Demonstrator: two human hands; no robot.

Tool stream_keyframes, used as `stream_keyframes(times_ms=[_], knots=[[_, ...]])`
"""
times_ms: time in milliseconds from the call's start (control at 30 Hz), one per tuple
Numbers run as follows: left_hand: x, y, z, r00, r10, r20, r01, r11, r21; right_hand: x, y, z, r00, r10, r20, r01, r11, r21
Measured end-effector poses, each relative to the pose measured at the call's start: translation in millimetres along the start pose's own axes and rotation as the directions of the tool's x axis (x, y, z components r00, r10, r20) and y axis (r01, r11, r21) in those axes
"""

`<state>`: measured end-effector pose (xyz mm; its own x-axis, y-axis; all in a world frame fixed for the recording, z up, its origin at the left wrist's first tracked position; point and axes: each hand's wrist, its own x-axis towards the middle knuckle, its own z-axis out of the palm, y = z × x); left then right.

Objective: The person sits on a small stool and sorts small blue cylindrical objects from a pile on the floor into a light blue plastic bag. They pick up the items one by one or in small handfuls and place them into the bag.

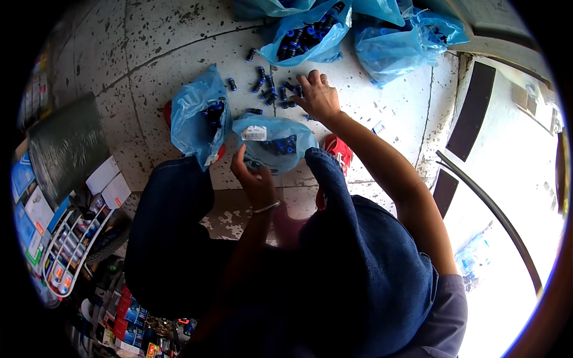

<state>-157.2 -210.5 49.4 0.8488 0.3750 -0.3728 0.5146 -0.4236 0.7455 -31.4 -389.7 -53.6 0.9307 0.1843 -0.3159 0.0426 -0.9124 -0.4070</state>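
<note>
My right hand (pixel 318 96) reaches over a loose group of black push-in tube fittings (pixel 270 83) with blue ends on the floor. Its thumb and fingers are apart, and one fitting (pixel 299 91) shows between them. My left hand (pixel 256 179) is at the near left side of a blue plastic bag (pixel 301 127), index finger extended against or just beside it. That bag bears a white printed label (pixel 254 133), and dark blue-ended fittings show through its film. Left of it stands another blue bag (pixel 190 118), its mouth showing more fittings.
An open blue bag full of fittings (pixel 297 42) stands at the far side, beside another blue bag (pixel 389 53). Worn pale floor tiles (pixel 165 58) lie around. A white wire rack (pixel 74 250) with goods is at left. My red shoe (pixel 339 152) is right of the labelled bag.
</note>
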Motion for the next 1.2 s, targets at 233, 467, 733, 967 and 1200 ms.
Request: stream_keyframes(times_ms=[233,467,733,967,1200], knots=[[-4.3,-4.9,-1.5,0.998,0.058,-0.002,-0.058,0.997,-0.051,13.7,-20.8,4.8,0.985,-0.164,0.059,0.169,0.981,-0.094],[-4.9,1.9,-5.2,0.994,0.108,0.027,-0.109,0.993,0.041,14.3,-1.8,22.1,0.920,-0.386,-0.059,0.382,0.921,-0.070],[-4.4,2.3,-5.4,0.994,0.110,0.025,-0.111,0.992,0.056,15.6,-9.7,2.3,0.960,-0.019,-0.279,0.156,0.864,0.479],[-2.8,-2.8,-2.0,0.986,0.168,-0.016,-0.166,0.982,0.093,-63.2,-82.8,-100.9,0.817,-0.494,-0.297,0.576,0.676,0.459],[-7.8,0.9,-1.7,0.995,0.096,-0.007,-0.095,0.995,0.038,-4.3,-55.5,-57.2,0.916,-0.255,-0.310,0.366,0.849,0.381]])
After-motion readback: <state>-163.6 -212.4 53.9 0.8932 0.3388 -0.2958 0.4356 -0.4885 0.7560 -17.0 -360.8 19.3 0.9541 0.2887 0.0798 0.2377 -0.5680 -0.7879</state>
